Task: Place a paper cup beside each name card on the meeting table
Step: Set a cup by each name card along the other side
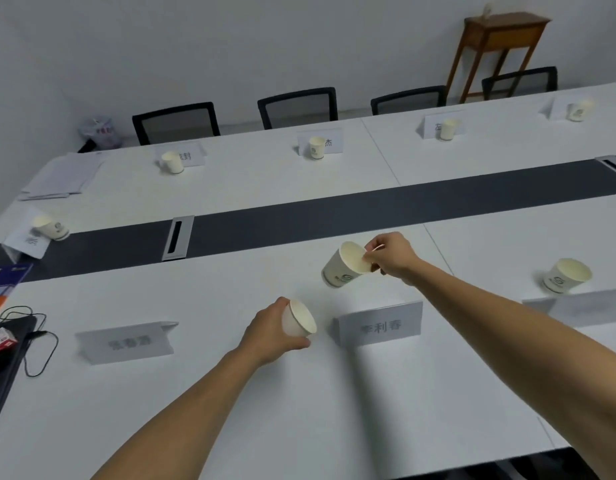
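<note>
black chairs [176,121] | wooden stand [500,46] | papers [64,174] | laptop [5,358] left edge

Office meeting room, long white table [251,188], name cards [381,323], mesh chairs [298,107], probably a laptop [5,348]

Even soft light, slight blur, curved edges

Single head-worn wide-angle view, looked forward and down across the white meeting table [230,393], forearms reached in from the lower frame, chairs [176,121] and wall lay far along the top
</note>
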A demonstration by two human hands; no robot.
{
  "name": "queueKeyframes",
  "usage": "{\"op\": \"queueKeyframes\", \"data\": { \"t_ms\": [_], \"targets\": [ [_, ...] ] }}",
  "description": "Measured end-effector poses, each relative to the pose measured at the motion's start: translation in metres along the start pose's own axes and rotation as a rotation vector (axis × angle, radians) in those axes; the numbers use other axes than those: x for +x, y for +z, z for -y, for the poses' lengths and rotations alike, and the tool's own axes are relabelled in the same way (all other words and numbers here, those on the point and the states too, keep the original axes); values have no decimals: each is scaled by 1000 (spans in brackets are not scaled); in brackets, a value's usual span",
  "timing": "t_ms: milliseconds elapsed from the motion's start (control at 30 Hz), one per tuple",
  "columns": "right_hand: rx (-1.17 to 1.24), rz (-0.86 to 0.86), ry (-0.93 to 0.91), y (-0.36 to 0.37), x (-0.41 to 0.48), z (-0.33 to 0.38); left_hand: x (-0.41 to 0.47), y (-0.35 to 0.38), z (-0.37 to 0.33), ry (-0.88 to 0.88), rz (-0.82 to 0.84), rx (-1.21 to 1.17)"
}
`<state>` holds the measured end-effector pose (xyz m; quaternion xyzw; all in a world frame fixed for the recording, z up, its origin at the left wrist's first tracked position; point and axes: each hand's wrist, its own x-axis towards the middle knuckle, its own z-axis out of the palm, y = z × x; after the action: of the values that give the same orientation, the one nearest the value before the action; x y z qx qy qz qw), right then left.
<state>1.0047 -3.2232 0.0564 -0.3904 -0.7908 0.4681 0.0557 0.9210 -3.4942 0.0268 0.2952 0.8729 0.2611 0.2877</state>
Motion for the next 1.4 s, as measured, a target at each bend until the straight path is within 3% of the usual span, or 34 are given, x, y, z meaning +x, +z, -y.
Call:
{"op": "queueKeyframes", "data": {
  "t_ms": [100, 233, 700, 1033, 1400],
  "targets": [
    [-50, -100, 124, 2, 25, -33, -9, 11, 15, -71, 11, -30],
    [-128, -90, 242, 26, 44, -78, -18, 23, 34, -155, 10, -56],
    [-224, -7, 331, 48, 52, -94, -39, 45, 60, -278, -34, -100],
    [-417, -14, 80, 79, -14, 0, -99, -10, 92, -230, -206, -156],
    [-455, 149, -285, 279, -180, 144, -293, -128, 237, -220, -452, -118]
  ]
}}
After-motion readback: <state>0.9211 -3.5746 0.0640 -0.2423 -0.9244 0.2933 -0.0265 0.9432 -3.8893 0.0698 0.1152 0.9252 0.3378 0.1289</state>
